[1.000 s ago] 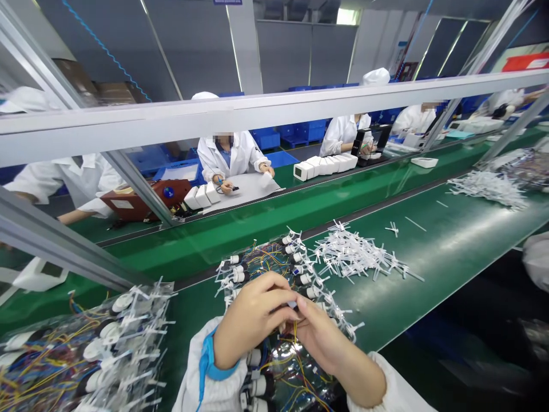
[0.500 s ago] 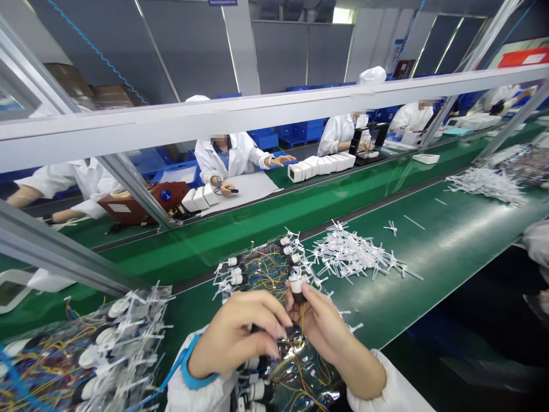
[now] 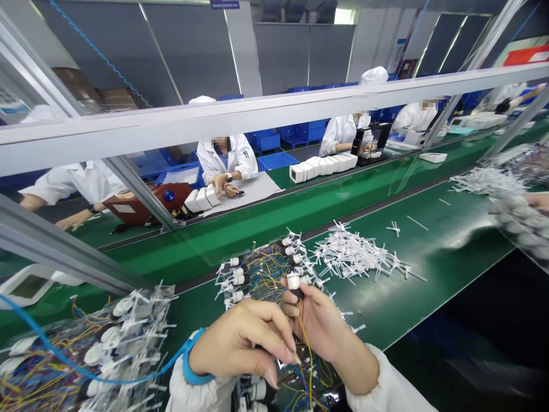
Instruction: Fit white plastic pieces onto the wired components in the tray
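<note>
My right hand (image 3: 319, 323) grips a small white-and-black cylindrical component (image 3: 294, 283) between its fingers, and yellow wires (image 3: 305, 343) hang down from it. My left hand (image 3: 244, 343) sits just to the left, its fingertips close to those wires, and its thumb is hidden. Below both hands lies a clear plastic bag (image 3: 261, 274) of similar wired components with white plastic tabs. A pile of white plastic runners (image 3: 351, 254) lies to the right of the bag. My left wrist wears a blue strap (image 3: 193, 366) with a blue cord (image 3: 68, 360).
The hands work over a green conveyor belt (image 3: 429, 257). A second wired bag (image 3: 111, 349) lies at lower left. A hand (image 3: 538, 200) at the right edge holds a bag of parts (image 3: 521, 223). Beyond a glass partition with a white rail (image 3: 214, 120), co-workers sit at another belt.
My hands have separated, and the right hand now raises the component into view. A blue cord crosses the lower left, and a hand with a bag has entered at the right edge.
</note>
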A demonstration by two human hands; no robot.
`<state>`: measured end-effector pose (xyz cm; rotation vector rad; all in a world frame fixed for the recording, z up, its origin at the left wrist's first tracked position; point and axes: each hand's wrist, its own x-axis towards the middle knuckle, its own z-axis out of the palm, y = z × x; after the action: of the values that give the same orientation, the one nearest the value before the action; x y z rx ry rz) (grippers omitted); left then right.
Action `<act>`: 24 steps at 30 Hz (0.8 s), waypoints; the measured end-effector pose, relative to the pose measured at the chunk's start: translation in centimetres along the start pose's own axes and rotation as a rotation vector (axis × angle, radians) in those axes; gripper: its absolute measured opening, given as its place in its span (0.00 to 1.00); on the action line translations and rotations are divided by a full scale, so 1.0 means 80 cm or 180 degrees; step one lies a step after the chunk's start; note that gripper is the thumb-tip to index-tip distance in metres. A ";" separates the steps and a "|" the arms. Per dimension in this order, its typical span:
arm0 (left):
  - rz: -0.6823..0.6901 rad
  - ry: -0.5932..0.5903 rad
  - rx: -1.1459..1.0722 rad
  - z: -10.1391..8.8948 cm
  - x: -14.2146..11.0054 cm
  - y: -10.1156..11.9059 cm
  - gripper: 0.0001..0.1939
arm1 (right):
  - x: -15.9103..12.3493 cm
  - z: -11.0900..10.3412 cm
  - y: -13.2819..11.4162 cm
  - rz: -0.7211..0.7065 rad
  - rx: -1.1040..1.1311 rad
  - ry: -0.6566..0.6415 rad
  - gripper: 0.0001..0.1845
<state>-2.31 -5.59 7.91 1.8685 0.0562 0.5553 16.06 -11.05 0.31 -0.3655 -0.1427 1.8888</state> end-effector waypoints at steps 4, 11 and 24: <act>0.0171 -0.0372 -0.0307 0.002 -0.004 0.001 0.10 | 0.005 -0.005 -0.001 0.0225 0.0246 -0.0064 0.27; 0.0806 -0.0067 -0.0048 0.004 0.007 -0.004 0.06 | -0.001 -0.001 0.012 0.0090 0.0525 -0.0249 0.27; 0.0653 -0.0335 -0.0156 -0.008 -0.001 -0.008 0.06 | 0.002 -0.021 0.019 -0.0066 -0.0088 0.0129 0.21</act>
<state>-2.49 -4.81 7.44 1.8640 -0.2188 0.5918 15.22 -11.57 -1.70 -0.4194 -0.1451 1.8593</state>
